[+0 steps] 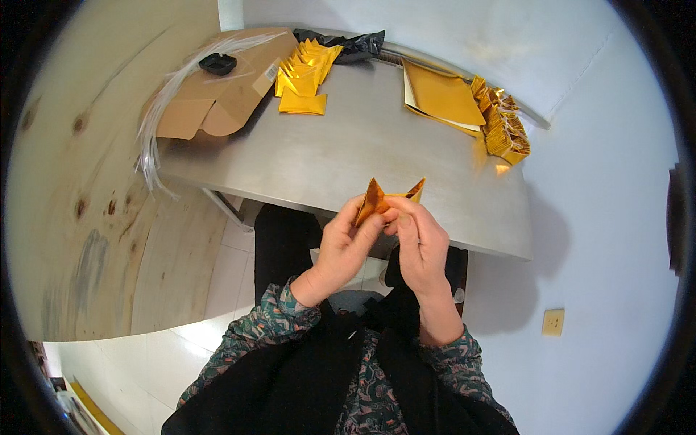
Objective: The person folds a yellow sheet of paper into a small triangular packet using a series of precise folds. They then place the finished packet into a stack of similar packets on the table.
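Note:
A small folded piece of gold foil paper [371, 201] is held between both hands, just above the near edge of the metal table [326, 159]. Two pointed corners of it stick up over the fingers. My left hand [344, 246] is closed on its left side, thumb in front. On the other side my right hand [420, 239] grips it with the fingers pressed together. The lower part of the paper is hidden behind the fingers.
At the back left lie several folded gold pieces [303, 101]. A cardboard box [228, 94] carries a black tray [217, 64] and clear plastic strips [150, 138]. Black plastic [355, 47] lies behind. Gold sheets [442, 94] and bundled gold folds [505, 134] rest at the back right, near the wall.

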Demonstrator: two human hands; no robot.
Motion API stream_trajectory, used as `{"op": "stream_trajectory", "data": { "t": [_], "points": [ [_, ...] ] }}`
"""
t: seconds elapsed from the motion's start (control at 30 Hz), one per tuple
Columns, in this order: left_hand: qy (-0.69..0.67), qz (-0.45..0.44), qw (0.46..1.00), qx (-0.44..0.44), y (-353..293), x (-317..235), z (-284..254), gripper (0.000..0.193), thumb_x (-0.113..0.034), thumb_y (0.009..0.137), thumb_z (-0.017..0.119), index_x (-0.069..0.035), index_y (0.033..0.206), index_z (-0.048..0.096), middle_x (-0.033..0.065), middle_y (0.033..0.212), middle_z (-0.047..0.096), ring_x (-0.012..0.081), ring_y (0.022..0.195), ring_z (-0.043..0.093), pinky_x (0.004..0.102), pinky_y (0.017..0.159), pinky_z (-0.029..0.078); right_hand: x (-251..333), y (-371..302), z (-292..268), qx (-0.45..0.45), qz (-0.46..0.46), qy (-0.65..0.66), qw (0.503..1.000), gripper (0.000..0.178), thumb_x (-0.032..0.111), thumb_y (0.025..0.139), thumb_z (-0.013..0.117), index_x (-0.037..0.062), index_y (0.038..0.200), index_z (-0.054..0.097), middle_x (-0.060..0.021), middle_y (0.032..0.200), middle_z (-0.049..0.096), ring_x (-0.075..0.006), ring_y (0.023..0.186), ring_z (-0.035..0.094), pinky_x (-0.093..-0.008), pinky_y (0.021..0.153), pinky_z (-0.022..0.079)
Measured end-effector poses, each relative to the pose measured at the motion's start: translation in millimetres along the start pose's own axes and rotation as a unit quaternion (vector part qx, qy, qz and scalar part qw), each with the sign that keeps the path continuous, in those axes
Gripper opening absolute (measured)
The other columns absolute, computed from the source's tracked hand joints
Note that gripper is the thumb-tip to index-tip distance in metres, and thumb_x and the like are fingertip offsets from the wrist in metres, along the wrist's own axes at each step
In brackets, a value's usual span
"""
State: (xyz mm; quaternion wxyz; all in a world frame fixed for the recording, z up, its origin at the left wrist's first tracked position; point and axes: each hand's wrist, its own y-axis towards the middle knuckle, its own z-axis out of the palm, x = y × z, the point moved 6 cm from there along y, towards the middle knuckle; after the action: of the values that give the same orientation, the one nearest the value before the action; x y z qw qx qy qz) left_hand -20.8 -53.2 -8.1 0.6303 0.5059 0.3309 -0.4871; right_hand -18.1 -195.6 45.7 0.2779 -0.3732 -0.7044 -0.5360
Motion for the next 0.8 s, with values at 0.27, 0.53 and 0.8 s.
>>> {"op": "stream_trajectory", "data": {
  "t": [0.27,0.53,0.8],
  "points": [
    [-0.19,-0.061,0.98,0.007,1,5,-6,0.033,-0.021,0.113,0.053,-0.004,0.14,0.058,0.0082,0.13,0.069,0.0163,0.115,0.07,0.036,0.098,0.061,-22,2,-36,-0.085,0.094,0.073,0.989,0.025,0.019,0.107,0.065,0.0004,0.123,0.062,0.0026,0.092,0.06,-0.004,0.077,0.053,-0.0206,0.067,0.045],
    [-0.02,-0.039,0.996,-0.076,6,-8,-18,0.024,-0.03,0.11,0.061,-0.007,0.106,0.065,-0.0061,0.084,0.059,0.0002,0.074,0.053,0.019,0.06,0.049,-25,-6,-10,-0.023,0.121,0.11,0.986,0.022,0.022,0.109,0.063,0.0046,0.096,0.059,0.0067,0.08,0.055,-0.0002,0.069,0.047,-0.0199,0.058,0.041],
    [-0.017,-0.019,0.995,-0.093,8,-13,-15,0.031,-0.029,0.11,0.062,-0.007,0.089,0.063,-0.0087,0.074,0.053,-0.0006,0.069,0.046,0.019,0.058,0.038,-16,-11,-9,-0.071,0.121,0.122,0.983,0.025,0.025,0.109,0.062,0.0046,0.096,0.059,0.0038,0.073,0.058,-0.0019,0.056,0.051,-0.02,0.049,0.041]
  ]
}}
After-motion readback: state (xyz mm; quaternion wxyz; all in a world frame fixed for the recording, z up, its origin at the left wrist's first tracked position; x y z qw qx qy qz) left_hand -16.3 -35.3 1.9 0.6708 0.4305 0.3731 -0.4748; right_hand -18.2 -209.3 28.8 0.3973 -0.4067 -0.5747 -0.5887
